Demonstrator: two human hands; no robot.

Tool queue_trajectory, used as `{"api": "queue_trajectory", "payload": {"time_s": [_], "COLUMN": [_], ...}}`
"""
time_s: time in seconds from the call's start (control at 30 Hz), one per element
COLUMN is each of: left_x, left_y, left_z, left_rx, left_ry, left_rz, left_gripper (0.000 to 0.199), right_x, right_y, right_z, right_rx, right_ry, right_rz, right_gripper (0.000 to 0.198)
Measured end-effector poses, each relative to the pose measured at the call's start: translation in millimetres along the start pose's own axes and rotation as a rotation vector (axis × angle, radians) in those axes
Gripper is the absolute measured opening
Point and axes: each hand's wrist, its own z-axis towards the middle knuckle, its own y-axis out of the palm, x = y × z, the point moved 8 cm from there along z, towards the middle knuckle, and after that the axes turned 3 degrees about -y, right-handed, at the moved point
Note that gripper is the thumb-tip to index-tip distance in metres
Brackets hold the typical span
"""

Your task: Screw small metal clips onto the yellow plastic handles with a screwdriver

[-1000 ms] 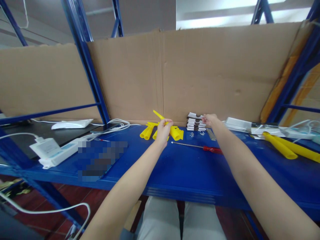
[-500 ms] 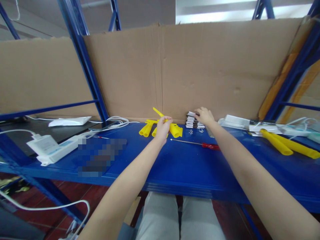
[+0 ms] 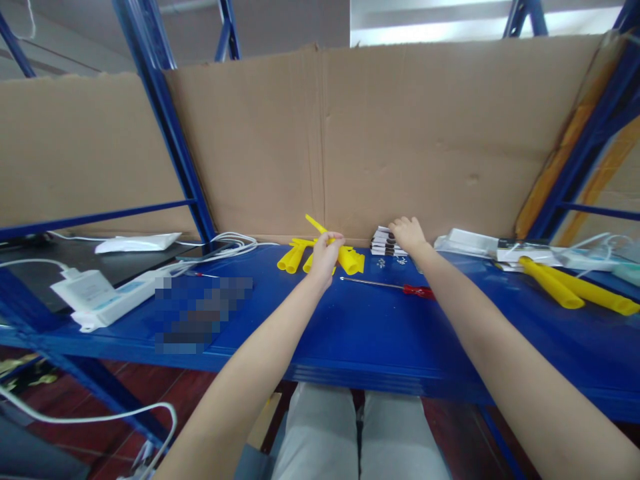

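Note:
My left hand (image 3: 326, 259) is closed round a yellow tapered tube (image 3: 317, 225), whose thin end points up and left past the fingers. Several more yellow hollow cones (image 3: 292, 258) lie beside and behind that hand, their wide mouths facing me. At the right, my right hand (image 3: 408, 233) has its fingers curled at the upper right side of a stack of white and black pieces (image 3: 384, 243); its fingertips are partly hidden, and what they grip cannot be made out. Small metal bits (image 3: 381, 263), perhaps screws, lie in front of the stack. Between my forearms rests a red-handled screwdriver (image 3: 419, 291).
Cardboard (image 3: 380, 140) walls off the back of the blue shelf (image 3: 370, 340). Left are a white power strip (image 3: 120, 299), coiled white cables (image 3: 237, 244) and a pixelated dark patch. Far right lie two yellow tubes (image 3: 555, 285) and white boxes (image 3: 473, 243).
My right hand has shifted very slightly left at the stack, its fingers a little differently bent. My left hand stays put with the yellow tube.

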Motion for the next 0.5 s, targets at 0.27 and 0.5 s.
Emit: {"api": "queue_trajectory", "payload": {"time_s": [0.27, 0.5], "left_x": [-0.1, -1.3], "left_y": [-0.6, -0.9], "left_z": [1.5, 3.1], "left_rx": [-0.004, -0.005], "left_ry": [0.022, -0.004], "left_rz": [-0.009, 0.005], "left_gripper": [0.008, 0.008], "right_x": [-3.5, -4.5], "right_y": [15.0, 25.1], "right_z": [-0.5, -1.8], "right_rx": [-0.085, -0.152], "right_ry": [0.001, 0.005], "right_rz": [0.070, 0.035], "right_gripper": [0.041, 0.042]}}
